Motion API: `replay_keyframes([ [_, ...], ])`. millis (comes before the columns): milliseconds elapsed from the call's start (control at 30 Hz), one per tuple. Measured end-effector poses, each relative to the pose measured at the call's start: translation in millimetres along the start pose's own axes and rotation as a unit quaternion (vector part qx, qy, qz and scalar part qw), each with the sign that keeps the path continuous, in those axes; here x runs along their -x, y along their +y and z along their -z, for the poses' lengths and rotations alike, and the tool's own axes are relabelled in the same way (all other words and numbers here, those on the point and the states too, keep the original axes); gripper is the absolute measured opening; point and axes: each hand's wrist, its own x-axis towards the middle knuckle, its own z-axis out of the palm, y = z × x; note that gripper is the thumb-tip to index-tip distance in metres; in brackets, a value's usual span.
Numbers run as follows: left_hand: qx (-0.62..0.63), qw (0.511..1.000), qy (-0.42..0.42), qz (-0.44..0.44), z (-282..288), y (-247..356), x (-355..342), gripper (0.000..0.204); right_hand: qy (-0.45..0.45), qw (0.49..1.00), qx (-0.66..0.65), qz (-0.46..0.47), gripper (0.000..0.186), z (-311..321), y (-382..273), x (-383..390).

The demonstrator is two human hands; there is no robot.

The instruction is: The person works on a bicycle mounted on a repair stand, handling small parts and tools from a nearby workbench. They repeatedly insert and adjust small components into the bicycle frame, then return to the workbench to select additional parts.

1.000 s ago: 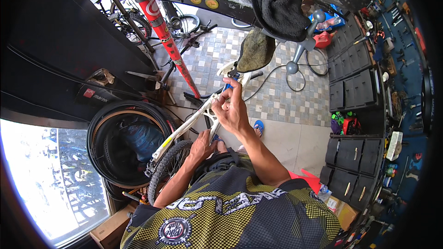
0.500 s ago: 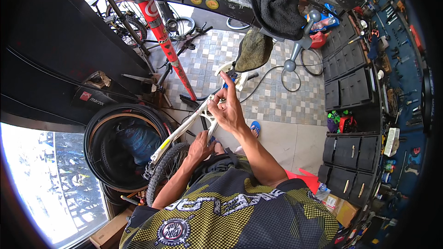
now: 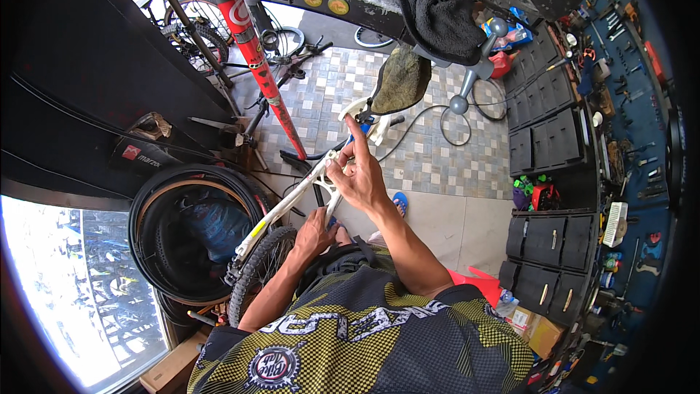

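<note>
A white bicycle frame [image 3: 284, 208] with a yellow mark runs diagonally below me, with a knobby tyre [image 3: 259, 273] at its lower end. My right hand [image 3: 354, 175] is at the frame's upper junction, index finger stretched forward toward a blue part [image 3: 359, 133], thumb and other fingers curled on the frame; what exactly lies between them is hidden. My left hand [image 3: 313, 230] is closed round the lower part of the frame near my legs. Above, a grey clamp arm [image 3: 364, 14] carries a black cloth [image 3: 434, 18], with a fuzzy olive pad [image 3: 397, 80] hanging below.
A red post [image 3: 262, 73] stands ahead. Stacked tyres [image 3: 153, 230] and a bright glass panel [image 3: 65, 284] are at left. Black drawers [image 3: 539, 142] and a blue tool board [image 3: 631, 87] line the right. A hose [image 3: 456, 138] lies looped on the tiled floor. Other bikes [image 3: 197, 36] stand behind.
My right index finger has straightened a little forward and left along the frame. The view has shifted slightly; my left hand stays on the frame.
</note>
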Motion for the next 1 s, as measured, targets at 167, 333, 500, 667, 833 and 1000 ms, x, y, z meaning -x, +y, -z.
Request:
replay_keyframes([
  [167, -0.001, 1.0, -0.002, 0.01, 0, 0, 0, 0.062, 0.004, 1.0, 0.025, -0.005, 0.075, 1, -1, 4],
  [333, 0.021, 1.0, -0.019, 0.013, -1, -3, -1, 0.062, 0.002, 1.0, -0.022, -0.01, 0.067, 24, -26, 12],
  [500, 0.075, 0.997, 0.002, 0.018, -5, -5, 0, 0.062, -0.143, 0.984, 0.035, -0.1, 0.06, 102, -82, -12],
  [667, 0.084, 0.996, 0.022, 0.015, -10, -9, 0, 0.058, -0.265, 0.927, 0.19, -0.188, 0.058, 118, -105, -48],
  [833, 0.114, 0.993, 0.019, 0.011, -12, -11, 1, 0.061, -0.295, 0.899, 0.241, -0.217, 0.055, 112, -100, -62],
  [1000, 0.125, 0.992, 0.009, 0.027, -11, -9, 1, 0.063, -0.325, 0.88, 0.267, -0.222, 0.053, 118, -93, -69],
])
